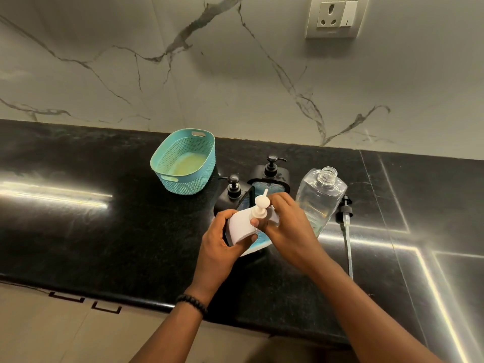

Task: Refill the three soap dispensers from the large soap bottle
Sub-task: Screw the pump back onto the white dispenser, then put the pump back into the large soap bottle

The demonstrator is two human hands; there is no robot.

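Head view: left hand [222, 239] grips the white soap dispenser [242, 227] body; right hand [285, 224] pinches its white pump head [260, 205] collar, probably mid-twist, hard to tell which way. Two black dispensers [233, 191] stand just behind it. The large soap bottle [320, 200] stands uncapped at right, its pump [345, 218] on the counter [104, 231]. Risks: the right elbow bumps the open bottle and spills it; cross-threaded collar leaks; slick dispenser slips.

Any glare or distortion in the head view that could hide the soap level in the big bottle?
Head view: bright glare streaks cross the black counter left and right, one running beside the large soap bottle; its clear body still reads mostly empty. Wide-angle bends the counter edge. Both hands and the white dispenser are sharp.
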